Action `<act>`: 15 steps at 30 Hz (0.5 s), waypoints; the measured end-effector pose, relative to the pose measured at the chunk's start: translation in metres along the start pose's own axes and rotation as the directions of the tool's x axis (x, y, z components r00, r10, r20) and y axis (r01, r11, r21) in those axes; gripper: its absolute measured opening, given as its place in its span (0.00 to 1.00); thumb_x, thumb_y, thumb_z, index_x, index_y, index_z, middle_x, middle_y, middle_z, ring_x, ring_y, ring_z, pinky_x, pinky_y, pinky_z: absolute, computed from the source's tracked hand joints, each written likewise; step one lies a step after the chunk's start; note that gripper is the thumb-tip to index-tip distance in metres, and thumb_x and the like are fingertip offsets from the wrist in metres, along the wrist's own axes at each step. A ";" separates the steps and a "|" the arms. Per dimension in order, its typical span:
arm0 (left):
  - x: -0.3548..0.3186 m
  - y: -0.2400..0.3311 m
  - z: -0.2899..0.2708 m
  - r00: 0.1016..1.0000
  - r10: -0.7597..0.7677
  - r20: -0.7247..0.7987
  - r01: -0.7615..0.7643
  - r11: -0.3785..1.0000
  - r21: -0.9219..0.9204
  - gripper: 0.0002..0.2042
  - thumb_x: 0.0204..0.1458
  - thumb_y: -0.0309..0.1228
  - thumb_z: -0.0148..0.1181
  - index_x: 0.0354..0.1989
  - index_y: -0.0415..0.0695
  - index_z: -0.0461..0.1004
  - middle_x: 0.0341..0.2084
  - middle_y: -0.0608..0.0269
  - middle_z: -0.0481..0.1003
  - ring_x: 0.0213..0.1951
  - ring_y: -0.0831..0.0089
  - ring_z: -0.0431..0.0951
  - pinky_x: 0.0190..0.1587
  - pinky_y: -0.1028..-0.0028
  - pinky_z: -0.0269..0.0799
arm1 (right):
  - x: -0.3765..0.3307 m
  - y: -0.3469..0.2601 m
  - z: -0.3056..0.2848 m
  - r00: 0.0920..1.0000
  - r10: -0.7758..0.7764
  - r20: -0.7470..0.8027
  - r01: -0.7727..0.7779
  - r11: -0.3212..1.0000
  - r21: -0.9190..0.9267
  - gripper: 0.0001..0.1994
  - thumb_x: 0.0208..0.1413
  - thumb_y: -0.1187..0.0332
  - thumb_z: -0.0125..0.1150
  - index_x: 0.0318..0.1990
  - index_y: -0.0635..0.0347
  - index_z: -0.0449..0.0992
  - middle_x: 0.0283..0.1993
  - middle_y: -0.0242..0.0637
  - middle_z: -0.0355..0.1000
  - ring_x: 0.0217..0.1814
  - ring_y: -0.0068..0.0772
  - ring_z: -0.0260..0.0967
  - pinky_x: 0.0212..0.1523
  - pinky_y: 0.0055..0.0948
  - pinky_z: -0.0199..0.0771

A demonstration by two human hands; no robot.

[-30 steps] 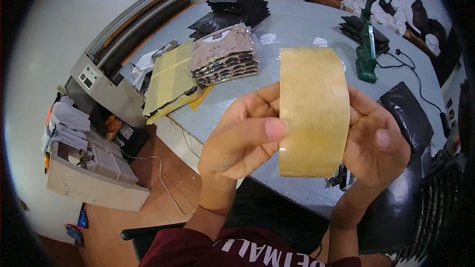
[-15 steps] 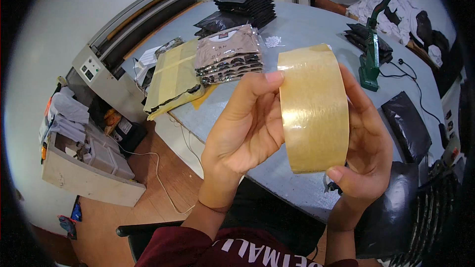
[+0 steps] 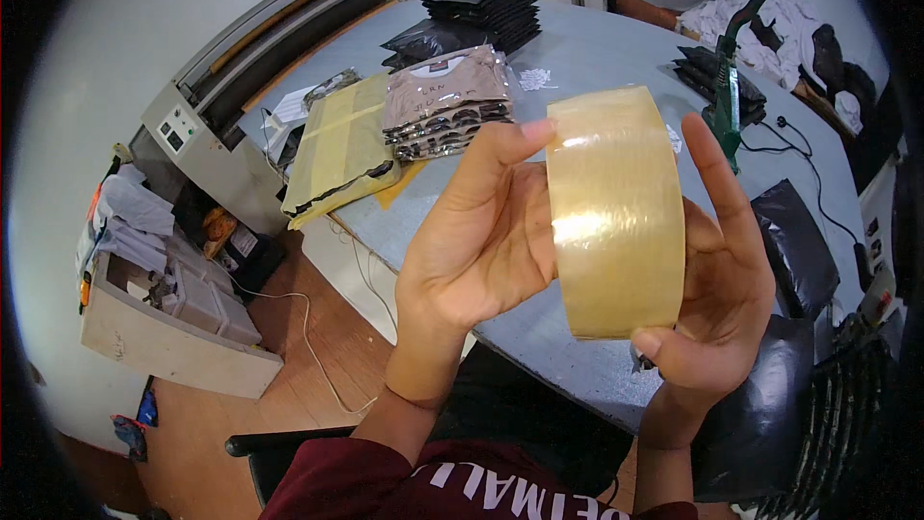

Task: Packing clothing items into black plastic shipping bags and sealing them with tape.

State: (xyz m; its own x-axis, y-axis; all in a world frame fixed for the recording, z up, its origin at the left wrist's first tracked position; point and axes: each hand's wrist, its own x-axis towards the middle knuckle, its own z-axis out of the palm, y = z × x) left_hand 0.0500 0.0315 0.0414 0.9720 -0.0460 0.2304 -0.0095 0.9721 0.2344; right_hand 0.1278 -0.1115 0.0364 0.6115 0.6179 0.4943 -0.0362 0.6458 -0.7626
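Observation:
A wide roll of clear, yellowish packing tape (image 3: 616,221) is held up above the near edge of the table, its glossy outer face toward me. My left hand (image 3: 486,221) grips its left side, the thumb pressed on the upper left edge and the other fingers hidden behind the roll. On the right side, my right hand (image 3: 722,279) holds the lower edge with the thumb, while its index finger points up, apart from the tape. The roll's core is out of sight.
On the grey table (image 3: 616,48) are bagged folded shirts (image 3: 448,101), a yellow-taped parcel (image 3: 337,149), stacked black pouches (image 3: 481,10) and a green upright tool (image 3: 727,96). More black packages (image 3: 794,250) lie at right. A beige machine (image 3: 183,130) stands at left.
The tape roll has turned slightly and shifted a little to the right. My right index finger has lifted off its side and straightened.

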 end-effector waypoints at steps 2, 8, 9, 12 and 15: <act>0.000 -0.004 0.005 0.996 0.086 -0.040 -0.076 0.975 0.207 0.21 0.52 0.35 0.46 0.49 0.32 0.58 0.44 0.51 0.68 0.45 0.66 0.70 0.50 0.69 0.65 | 0.001 0.000 0.000 1.000 0.012 -0.023 -0.013 1.000 -0.014 0.47 0.21 0.72 0.58 0.57 0.78 0.46 0.43 0.58 0.67 0.42 0.36 0.71 0.46 0.25 0.66; -0.001 -0.010 0.002 0.982 0.182 -0.049 -0.154 0.924 0.350 0.21 0.51 0.32 0.46 0.51 0.32 0.57 0.45 0.50 0.67 0.46 0.66 0.69 0.51 0.69 0.64 | 0.001 -0.001 0.002 0.999 0.023 -0.047 -0.026 0.998 -0.062 0.46 0.23 0.70 0.58 0.57 0.77 0.47 0.40 0.55 0.69 0.40 0.35 0.72 0.45 0.25 0.66; -0.001 -0.011 0.001 0.983 0.179 -0.048 -0.152 0.925 0.348 0.21 0.51 0.32 0.46 0.51 0.32 0.57 0.45 0.50 0.67 0.46 0.66 0.69 0.51 0.69 0.64 | 0.000 -0.001 0.002 0.998 0.015 -0.054 -0.019 0.998 -0.062 0.46 0.23 0.69 0.58 0.58 0.76 0.47 0.39 0.55 0.70 0.40 0.34 0.72 0.45 0.25 0.66; -0.005 -0.011 -0.001 0.988 0.150 0.043 -0.156 0.937 0.311 0.23 0.50 0.31 0.46 0.53 0.31 0.54 0.47 0.49 0.65 0.47 0.65 0.68 0.51 0.68 0.64 | -0.002 -0.002 0.009 0.992 0.039 -0.118 -0.044 0.998 -0.043 0.47 0.22 0.69 0.58 0.58 0.76 0.47 0.38 0.54 0.71 0.40 0.34 0.71 0.45 0.24 0.67; -0.007 -0.009 -0.005 0.985 0.097 0.141 -0.131 0.959 0.253 0.24 0.49 0.29 0.45 0.54 0.30 0.51 0.49 0.48 0.63 0.50 0.63 0.66 0.52 0.66 0.62 | -0.005 -0.004 0.017 0.983 0.056 -0.172 -0.064 0.997 -0.039 0.47 0.21 0.69 0.59 0.58 0.76 0.47 0.36 0.52 0.71 0.38 0.33 0.72 0.44 0.24 0.68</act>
State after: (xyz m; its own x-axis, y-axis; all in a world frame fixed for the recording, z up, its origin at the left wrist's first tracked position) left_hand 0.0449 0.0241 0.0329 0.9237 0.0167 0.3828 -0.1955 0.8798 0.4333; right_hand 0.1110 -0.1098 0.0445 0.7354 0.5669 0.3712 -0.0447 0.5872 -0.8082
